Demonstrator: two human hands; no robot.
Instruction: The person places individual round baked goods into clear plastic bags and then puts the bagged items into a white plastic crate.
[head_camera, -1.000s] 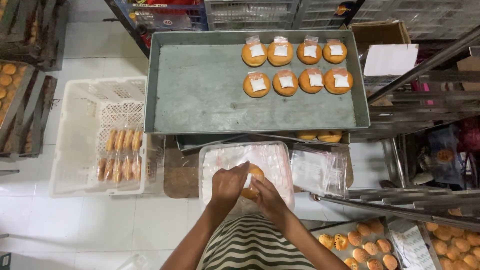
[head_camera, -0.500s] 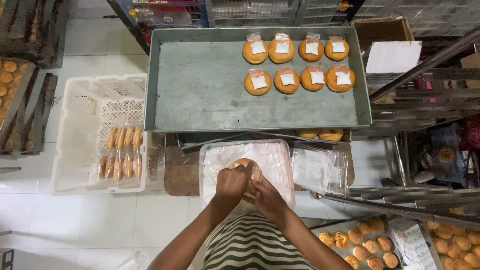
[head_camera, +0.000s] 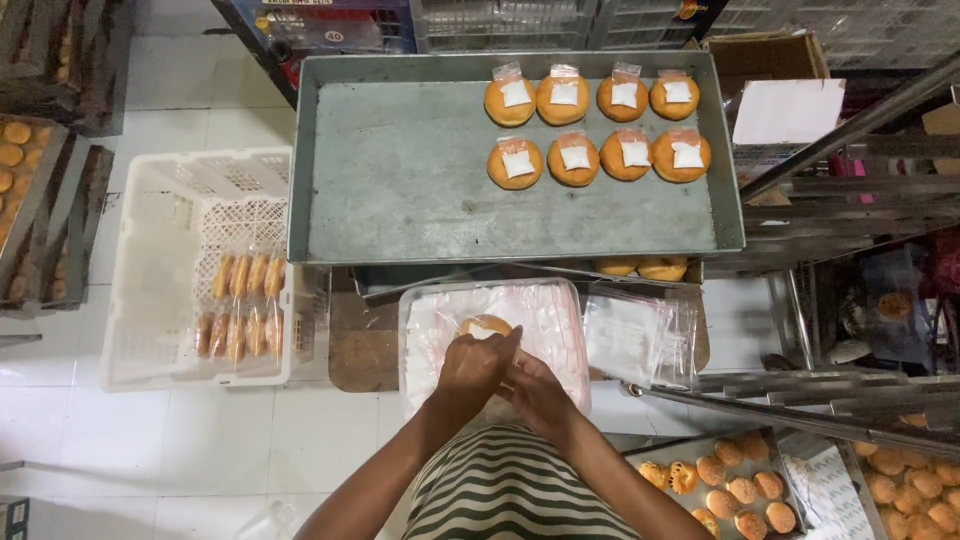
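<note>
A wide grey metal tray fills the upper middle of my downward view; eight round golden buns in clear bags sit in two rows of four at its far right corner, each with a white square on top, while the rest of the tray is bare; to the left, on the white tiled floor, stands a white plastic crate with two rows of bagged buns standing on edge inside it; directly below the tray, just in front of my striped shirt, is a clear plastic tub lined with thin clear bags, and a loose stack of the same bags lies just to its right; at the lower right a smaller metal tray of unwrapped buns sits near my right elbow; both my hands meet over the tub, my left hand closed around a single round bun that pokes out above my knuckles, my right hand pressed against the left, its fingers curled in, though I cannot tell what they pinch.
</note>
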